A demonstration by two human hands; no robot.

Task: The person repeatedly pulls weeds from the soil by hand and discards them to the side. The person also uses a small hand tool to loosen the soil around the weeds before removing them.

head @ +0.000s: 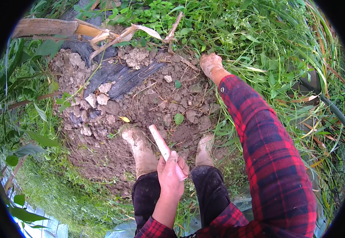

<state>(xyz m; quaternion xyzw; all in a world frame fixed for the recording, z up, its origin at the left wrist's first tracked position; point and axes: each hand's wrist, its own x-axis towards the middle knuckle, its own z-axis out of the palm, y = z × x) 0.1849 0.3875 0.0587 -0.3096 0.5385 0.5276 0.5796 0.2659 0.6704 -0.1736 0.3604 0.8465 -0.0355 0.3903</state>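
Observation:
My left hand [171, 175], low in the middle of the head view, is closed around a pale pinkish-white rod [160, 142], whose upper end points up and to the left; what it is made of I cannot tell. My right hand [211, 64], soiled with mud, reaches to the upper right, down among green weeds [244, 38] at the edge of the dug soil [160, 110]. Its fingertips are hidden in the leaves, so whether it grips anything does not show. Both forearms wear red and dark checked sleeves.
Muddy boots [142, 151] stand on the soil. Black plastic film [121, 78] lies partly buried under clods, with pale lumps [102, 99] beside it. Dry stalks [47, 27] cross the upper left. Tall weeds border both sides, and a dark hose or pipe [336, 111] runs at the right.

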